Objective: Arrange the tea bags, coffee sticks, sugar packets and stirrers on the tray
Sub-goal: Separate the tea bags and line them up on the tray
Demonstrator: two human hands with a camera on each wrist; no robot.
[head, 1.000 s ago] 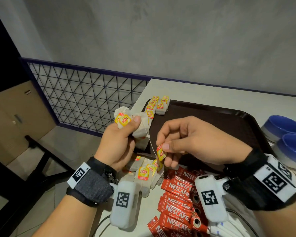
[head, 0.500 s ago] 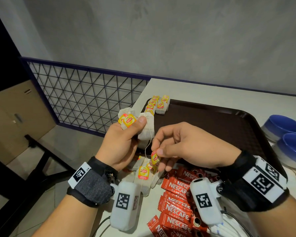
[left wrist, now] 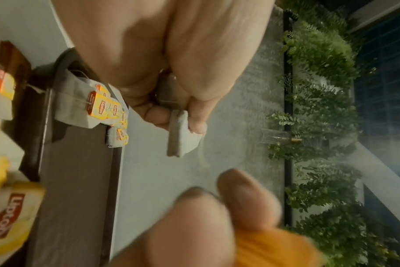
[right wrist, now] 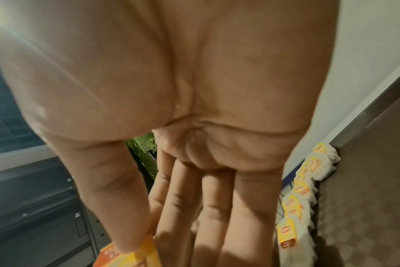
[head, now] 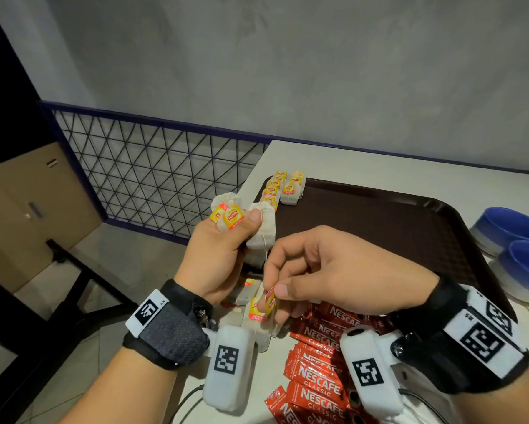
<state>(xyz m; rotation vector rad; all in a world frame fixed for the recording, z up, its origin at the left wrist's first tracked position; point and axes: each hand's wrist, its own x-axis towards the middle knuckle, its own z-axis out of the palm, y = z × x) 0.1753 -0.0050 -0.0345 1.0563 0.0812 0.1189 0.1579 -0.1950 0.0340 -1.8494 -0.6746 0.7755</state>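
A small bunch of tea bags (head: 258, 228) is being gripped in the left hand (head: 217, 258), raised above the near-left corner of the dark brown tray (head: 379, 228), with the thumb pressed over their yellow tags (head: 231, 216). A single yellow and red tag (head: 270, 301) is being pinched between the thumb and forefinger of the right hand (head: 333, 270), and a thin string (head: 266, 249) is being stretched from that tag up to the bags in the left hand. In the left wrist view one bag (left wrist: 179, 133) is being squeezed between the curled fingers (left wrist: 158, 112). A row of tea bags (head: 283, 188) is lying at the tray's far-left corner, overlapped one on another. More loose tea bags (head: 257, 319) are lying on the white table (head: 364, 166) under the hands, just beside a heap of red coffee sticks (head: 315, 371). Two blue and white bowls (head: 514, 240) are standing to the right of the tray.
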